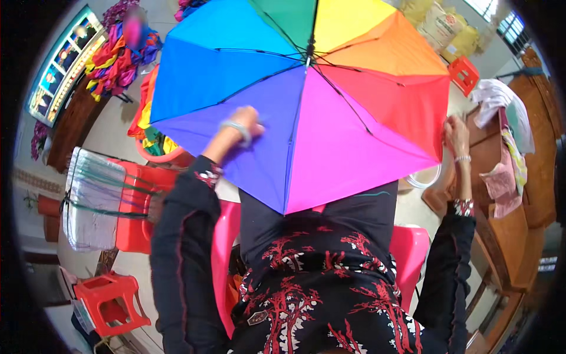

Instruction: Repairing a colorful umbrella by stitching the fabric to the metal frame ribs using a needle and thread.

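Observation:
An open rainbow-coloured umbrella (359,159) spreads over my lap with its inner side up, showing black ribs and the central shaft. My left hand (247,124) is closed above the purple panel, slightly blurred; whatever its fingers hold is too small to make out. At the right edge of the red panel, my right hand (456,137) has its fingers curled at the canopy's rim and appears to pinch it. A bracelet circles each wrist.
Left are a basin (168,154) of coloured cloth, a red stool (112,304) and a strapped bundle of thin rods (94,200). A wooden bench (519,236) with draped cloths stands right. Another red stool (464,75) and sacks (442,26) are behind. I sit on a pink chair (411,253).

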`<move>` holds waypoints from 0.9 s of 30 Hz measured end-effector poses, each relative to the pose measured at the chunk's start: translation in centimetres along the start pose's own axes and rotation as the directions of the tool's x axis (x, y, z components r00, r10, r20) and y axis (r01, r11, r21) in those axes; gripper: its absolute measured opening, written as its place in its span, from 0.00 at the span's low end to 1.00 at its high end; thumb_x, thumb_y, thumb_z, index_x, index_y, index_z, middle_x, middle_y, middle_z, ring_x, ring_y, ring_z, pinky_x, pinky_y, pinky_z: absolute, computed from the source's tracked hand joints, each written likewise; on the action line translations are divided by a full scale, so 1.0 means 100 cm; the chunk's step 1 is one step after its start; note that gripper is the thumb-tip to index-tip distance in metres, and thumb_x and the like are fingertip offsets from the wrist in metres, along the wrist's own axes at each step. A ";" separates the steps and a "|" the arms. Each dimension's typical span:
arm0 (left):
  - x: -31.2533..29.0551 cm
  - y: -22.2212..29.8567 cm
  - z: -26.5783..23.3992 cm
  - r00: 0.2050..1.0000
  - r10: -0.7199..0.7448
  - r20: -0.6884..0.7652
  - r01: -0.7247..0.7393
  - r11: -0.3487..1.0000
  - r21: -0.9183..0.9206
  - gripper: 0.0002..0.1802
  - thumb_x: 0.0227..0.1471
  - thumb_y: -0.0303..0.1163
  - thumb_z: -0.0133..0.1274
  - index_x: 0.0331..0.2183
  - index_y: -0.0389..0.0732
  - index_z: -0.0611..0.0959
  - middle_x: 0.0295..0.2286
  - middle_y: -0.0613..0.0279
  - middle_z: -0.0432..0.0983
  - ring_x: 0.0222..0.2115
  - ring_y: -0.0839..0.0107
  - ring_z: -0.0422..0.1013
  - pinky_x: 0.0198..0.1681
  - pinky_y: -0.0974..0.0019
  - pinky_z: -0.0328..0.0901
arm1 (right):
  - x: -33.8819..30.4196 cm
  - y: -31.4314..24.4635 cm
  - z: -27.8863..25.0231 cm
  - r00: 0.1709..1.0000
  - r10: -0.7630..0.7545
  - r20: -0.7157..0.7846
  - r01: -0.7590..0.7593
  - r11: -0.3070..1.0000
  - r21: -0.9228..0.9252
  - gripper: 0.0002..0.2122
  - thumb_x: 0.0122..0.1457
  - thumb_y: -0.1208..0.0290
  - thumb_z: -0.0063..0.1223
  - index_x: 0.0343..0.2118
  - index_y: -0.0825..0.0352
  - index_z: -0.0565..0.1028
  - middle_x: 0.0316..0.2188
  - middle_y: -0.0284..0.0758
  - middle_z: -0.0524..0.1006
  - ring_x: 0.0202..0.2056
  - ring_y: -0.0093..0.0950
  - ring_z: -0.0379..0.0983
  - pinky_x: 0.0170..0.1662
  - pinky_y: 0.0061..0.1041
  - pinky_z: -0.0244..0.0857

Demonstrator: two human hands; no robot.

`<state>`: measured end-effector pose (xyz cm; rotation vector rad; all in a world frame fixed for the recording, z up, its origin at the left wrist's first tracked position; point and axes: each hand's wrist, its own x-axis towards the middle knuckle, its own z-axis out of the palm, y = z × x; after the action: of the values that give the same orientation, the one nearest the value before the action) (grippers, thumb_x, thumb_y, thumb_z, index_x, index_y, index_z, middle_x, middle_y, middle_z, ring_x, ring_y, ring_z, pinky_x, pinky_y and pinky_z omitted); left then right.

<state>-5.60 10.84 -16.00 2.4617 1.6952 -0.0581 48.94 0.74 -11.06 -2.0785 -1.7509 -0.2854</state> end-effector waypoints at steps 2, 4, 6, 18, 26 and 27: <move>-0.018 0.018 0.019 0.995 0.005 0.098 0.024 0.956 -0.292 0.19 0.35 0.45 0.53 0.19 0.37 0.80 0.14 0.54 0.73 0.18 0.61 0.72 0.23 0.61 0.66 | -0.015 -0.048 0.018 0.991 -0.101 -0.082 0.116 0.972 0.205 0.08 0.52 0.69 0.44 0.29 0.69 0.68 0.21 0.42 0.71 0.23 0.37 0.69 0.26 0.31 0.62; -0.027 0.027 0.058 1.000 0.001 0.015 0.004 0.953 -0.303 0.19 0.33 0.44 0.54 0.19 0.35 0.79 0.18 0.48 0.73 0.21 0.57 0.72 0.24 0.60 0.66 | -0.028 -0.099 0.016 0.998 -0.028 0.050 0.012 0.957 0.290 0.08 0.53 0.70 0.43 0.28 0.70 0.67 0.20 0.43 0.70 0.23 0.33 0.68 0.26 0.29 0.60; -0.023 0.069 0.066 0.984 -0.181 0.002 0.168 0.910 -0.380 0.17 0.30 0.39 0.56 0.19 0.32 0.79 0.22 0.43 0.73 0.27 0.51 0.72 0.32 0.56 0.66 | -0.033 -0.089 0.014 0.993 -0.122 0.002 0.117 0.962 0.247 0.04 0.53 0.74 0.41 0.25 0.69 0.65 0.17 0.44 0.66 0.19 0.33 0.62 0.24 0.30 0.57; -0.035 0.098 0.068 0.980 -0.171 -0.098 0.130 0.935 -0.331 0.10 0.45 0.29 0.45 0.27 0.36 0.79 0.28 0.47 0.74 0.31 0.56 0.73 0.32 0.58 0.68 | -0.023 -0.034 0.021 0.983 -0.112 0.146 0.048 0.921 0.386 0.03 0.46 0.77 0.41 0.22 0.71 0.65 0.14 0.42 0.64 0.18 0.35 0.61 0.23 0.31 0.56; -0.038 0.094 0.061 0.975 -0.162 -0.150 0.091 0.914 -0.395 0.09 0.44 0.28 0.45 0.25 0.35 0.79 0.24 0.46 0.74 0.28 0.54 0.73 0.29 0.57 0.68 | -0.006 0.002 0.023 0.995 -0.097 -0.016 0.098 0.977 0.190 0.03 0.49 0.78 0.41 0.25 0.70 0.68 0.19 0.35 0.68 0.24 0.27 0.66 0.29 0.26 0.60; -0.036 0.097 0.061 0.975 -0.162 -0.153 0.091 0.916 -0.391 0.09 0.44 0.28 0.45 0.25 0.35 0.79 0.24 0.46 0.74 0.28 0.54 0.73 0.29 0.57 0.68 | -0.007 0.001 0.018 0.981 -0.130 -0.142 0.141 0.988 0.065 0.04 0.50 0.78 0.42 0.26 0.70 0.70 0.21 0.34 0.70 0.27 0.27 0.68 0.31 0.25 0.62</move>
<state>2.45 3.27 -20.66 2.1191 1.7374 0.4552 48.69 0.88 -12.98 -1.8456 -1.7943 -0.3877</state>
